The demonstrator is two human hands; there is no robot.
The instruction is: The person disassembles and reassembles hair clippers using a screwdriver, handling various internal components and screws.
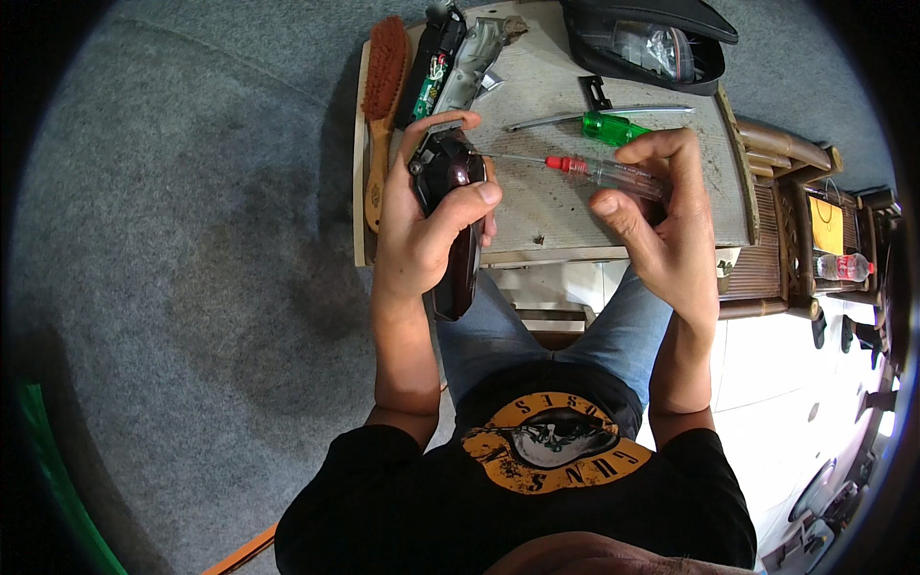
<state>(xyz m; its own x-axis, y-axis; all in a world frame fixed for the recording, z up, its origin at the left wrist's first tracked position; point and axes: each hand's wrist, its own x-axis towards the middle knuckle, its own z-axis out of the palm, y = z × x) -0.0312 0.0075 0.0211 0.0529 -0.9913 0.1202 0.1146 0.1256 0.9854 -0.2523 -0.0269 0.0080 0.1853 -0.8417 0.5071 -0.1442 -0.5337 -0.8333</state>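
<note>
The left hand [414, 235] wraps the dark hair clipper [462, 264], thumb across its body, holding it head-up above the near edge of the table [546, 220], its lower end over the lap. The right hand [678, 225] cradles the clear handle of the screwdriver [618, 175] between bent fingers and thumb; how tightly it presses cannot be told. The thin shaft points at the clipper's head, but contact at the tip is unclear. If that tip slips under sideways force, it could scratch the casing or jab the left fingers around it. A slack left hold could let the clipper twist or drop past the edge. A careless elbow or hand might also knock the green screwdriver [609, 127] or the opened clipper shell [436, 72].
</note>
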